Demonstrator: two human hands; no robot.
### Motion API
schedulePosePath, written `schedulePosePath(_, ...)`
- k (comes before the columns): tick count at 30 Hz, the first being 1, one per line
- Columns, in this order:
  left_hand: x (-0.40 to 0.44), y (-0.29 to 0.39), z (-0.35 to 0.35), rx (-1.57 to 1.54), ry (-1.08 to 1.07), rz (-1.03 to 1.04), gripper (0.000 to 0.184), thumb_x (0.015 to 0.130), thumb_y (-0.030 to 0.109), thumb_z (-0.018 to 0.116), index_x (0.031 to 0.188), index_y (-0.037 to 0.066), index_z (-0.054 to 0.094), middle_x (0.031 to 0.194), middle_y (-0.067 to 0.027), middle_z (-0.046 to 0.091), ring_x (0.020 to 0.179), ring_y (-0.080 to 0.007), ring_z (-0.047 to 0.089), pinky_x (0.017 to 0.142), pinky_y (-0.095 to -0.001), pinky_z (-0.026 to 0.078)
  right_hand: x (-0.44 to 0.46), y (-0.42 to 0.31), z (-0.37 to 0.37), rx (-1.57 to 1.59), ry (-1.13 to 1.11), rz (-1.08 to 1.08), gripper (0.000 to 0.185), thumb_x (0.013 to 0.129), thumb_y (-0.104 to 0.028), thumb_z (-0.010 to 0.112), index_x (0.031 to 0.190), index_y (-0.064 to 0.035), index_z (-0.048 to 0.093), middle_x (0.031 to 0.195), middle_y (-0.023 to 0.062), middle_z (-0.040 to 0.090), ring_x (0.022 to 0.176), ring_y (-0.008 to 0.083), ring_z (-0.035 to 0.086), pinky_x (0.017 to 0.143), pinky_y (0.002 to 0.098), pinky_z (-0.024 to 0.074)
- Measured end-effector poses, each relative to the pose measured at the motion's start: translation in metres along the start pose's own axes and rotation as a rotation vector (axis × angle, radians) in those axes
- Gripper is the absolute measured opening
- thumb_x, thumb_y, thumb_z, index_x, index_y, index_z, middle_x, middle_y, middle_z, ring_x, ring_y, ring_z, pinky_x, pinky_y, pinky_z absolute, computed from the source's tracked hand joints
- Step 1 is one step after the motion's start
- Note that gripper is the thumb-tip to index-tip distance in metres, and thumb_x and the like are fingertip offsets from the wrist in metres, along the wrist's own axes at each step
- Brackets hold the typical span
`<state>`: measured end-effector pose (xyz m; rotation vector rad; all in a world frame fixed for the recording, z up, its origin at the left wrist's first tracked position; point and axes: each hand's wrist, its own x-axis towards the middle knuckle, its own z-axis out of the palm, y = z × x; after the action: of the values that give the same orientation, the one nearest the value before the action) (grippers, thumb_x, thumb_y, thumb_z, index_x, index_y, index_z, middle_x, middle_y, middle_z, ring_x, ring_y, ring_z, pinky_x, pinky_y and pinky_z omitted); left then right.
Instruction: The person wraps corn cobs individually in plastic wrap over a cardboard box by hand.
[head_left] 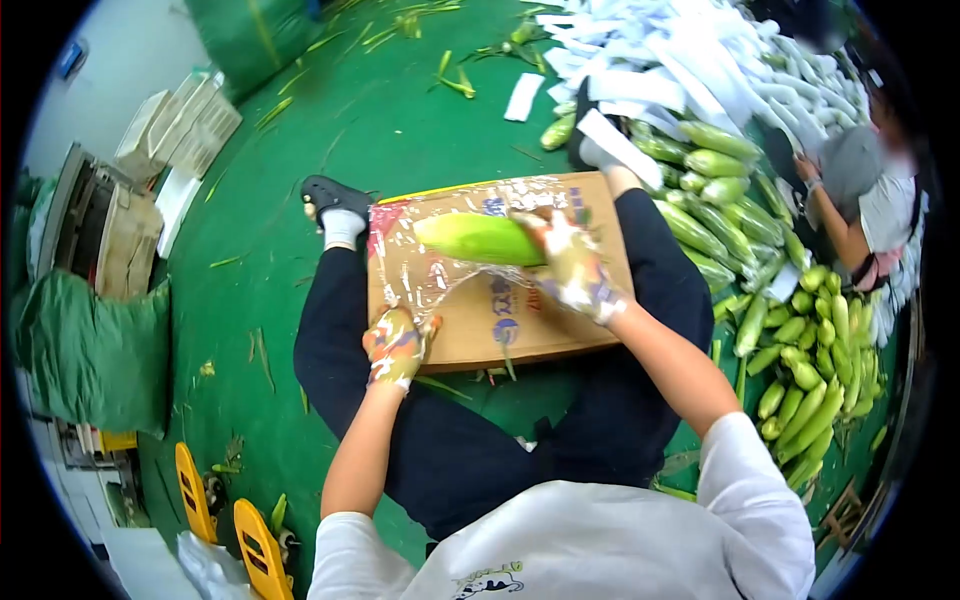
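A cardboard box (560, 335) lies across my lap with clear plastic film (400, 260) spread over its top. One green ear of corn (475, 240) is above the film, pointing left. My right hand (572, 262), in a patterned glove, is closed round the corn's right end. My left hand (397, 345), gloved too, is at the box's lower left edge, its fingers closed on the edge of the film.
Wrapped corn (720, 225) and unwrapped corn (810, 360) are piled to the right, below white sleeves (650, 60). Another person (865, 190) sits at the far right. A green sack (95, 350), crates (195, 125) and yellow forks (262, 550) are at left.
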<state>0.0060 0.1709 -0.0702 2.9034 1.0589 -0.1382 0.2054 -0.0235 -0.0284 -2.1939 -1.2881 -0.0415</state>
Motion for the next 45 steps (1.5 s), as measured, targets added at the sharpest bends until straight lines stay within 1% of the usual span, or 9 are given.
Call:
schedulePosePath(4, 0.018, -0.050, 0.027, 0.015, 0.246, 0.297, 0.024, 0.088, 0.029, 0.053, 0.081, 0.007, 0.062, 0.062, -0.0068, 0.062, 0.059, -0.0252, 0.063, 0.052, -0.0387, 0.047, 0.041, 0.003, 0.064, 0.093, -0.232, -0.010, 0.063, 0.072, -0.013, 0.069, 0.130, -0.0085, 0.046, 0.112, 0.0211, 0.052, 0.102, 0.0377, 0.055, 0.087, 0.0432, 0.0464)
schedulePosePath(6, 0.030, -0.072, 0.015, -1.563, -0.604, -0.442, 0.017, 0.088, 0.021, 0.053, 0.082, 0.006, 0.060, 0.059, -0.0005, 0.055, 0.046, -0.0187, 0.054, 0.041, -0.0314, 0.042, 0.038, 0.023, 0.082, 0.089, -0.235, -0.185, 0.065, 0.073, -0.016, 0.070, 0.133, -0.0111, 0.045, 0.113, 0.0205, 0.052, 0.103, 0.0363, 0.055, 0.088, 0.0431, 0.0460)
schedulePosePath(10, 0.042, -0.024, -0.014, -2.196, 0.117, -0.318, 0.017, 0.088, 0.018, 0.059, 0.078, 0.005, 0.059, 0.064, -0.0030, 0.053, 0.053, -0.0154, 0.054, 0.051, -0.0276, 0.047, 0.044, 0.005, 0.049, 0.151, -0.525, -0.153, 0.063, 0.072, -0.016, 0.072, 0.131, -0.0117, 0.048, 0.113, 0.0174, 0.056, 0.108, 0.0352, 0.054, 0.088, 0.0412, 0.0467)
schedulePosePath(15, 0.111, 0.019, 0.060, -0.277, 0.646, 0.528, 0.023, 0.086, 0.021, 0.058, 0.102, 0.006, 0.065, 0.090, -0.0169, 0.063, 0.092, -0.0334, 0.060, 0.080, -0.0449, 0.046, 0.060, 0.009, 0.039, 0.058, -0.551, -0.173, 0.055, 0.074, -0.021, 0.071, 0.125, -0.0083, 0.052, 0.118, 0.0172, 0.055, 0.109, 0.0353, 0.053, 0.091, 0.0416, 0.0444)
schedulePosePath(18, 0.097, 0.033, 0.011, -0.294, 0.376, 0.412, 0.025, 0.085, 0.024, 0.058, 0.103, 0.008, 0.065, 0.092, -0.0151, 0.061, 0.091, -0.0345, 0.059, 0.080, -0.0460, 0.045, 0.013, 0.007, 0.040, -0.168, -0.052, 0.022, 0.052, 0.077, -0.027, 0.068, 0.121, -0.0042, 0.051, 0.121, 0.0183, 0.052, 0.109, 0.0366, 0.052, 0.092, 0.0438, 0.0434)
schedulePosePath(24, 0.093, 0.024, -0.005, -0.189, 0.174, 0.618, 0.068, 0.072, 0.050, 0.069, 0.124, 0.009, 0.054, 0.112, -0.0183, 0.055, 0.099, -0.0346, 0.057, 0.085, -0.0453, 0.045, -0.064, 0.025, 0.038, -0.387, -0.262, 0.292, 0.030, 0.077, -0.010, 0.057, 0.107, -0.0054, 0.055, 0.104, 0.0185, 0.054, 0.094, 0.0371, 0.055, 0.079, 0.0495, 0.0453)
schedulePosePath(30, 0.083, 0.027, -0.006, -0.190, -0.092, 0.750, 0.065, 0.067, 0.046, 0.073, 0.114, 0.004, 0.055, 0.109, -0.0210, 0.056, 0.101, -0.0365, 0.058, 0.083, -0.0439, 0.050, -0.001, 0.067, 0.031, -0.043, 0.513, 0.242, 0.019, 0.073, 0.003, 0.055, 0.090, -0.0030, 0.053, 0.079, 0.0168, 0.056, 0.078, 0.0378, 0.056, 0.068, 0.0418, 0.0464)
schedulePosePath(38, 0.019, 0.018, -0.030, -0.326, -0.628, 0.705, 0.073, 0.068, 0.052, 0.074, 0.117, 0.002, 0.053, 0.108, -0.0245, 0.057, 0.101, -0.0405, 0.057, 0.086, -0.0455, 0.045, -0.090, -0.042, 0.041, -0.206, -0.093, 0.093, 0.040, 0.086, -0.035, 0.058, 0.110, -0.0024, 0.054, 0.097, 0.0216, 0.055, 0.088, 0.0385, 0.057, 0.077, 0.0468, 0.0473)
schedulePosePath(45, 0.071, 0.040, -0.006, -0.154, 0.342, 0.681, 0.070, 0.074, 0.046, 0.068, 0.125, 0.003, 0.050, 0.119, -0.0188, 0.049, 0.109, -0.0360, 0.047, 0.097, -0.0476, 0.032, 0.055, 0.033, 0.054, -0.187, -0.208, 0.123, 0.033, 0.083, -0.019, 0.056, 0.111, -0.0019, 0.055, 0.097, 0.0218, 0.058, 0.091, 0.0347, 0.059, 0.077, 0.0424, 0.0491)
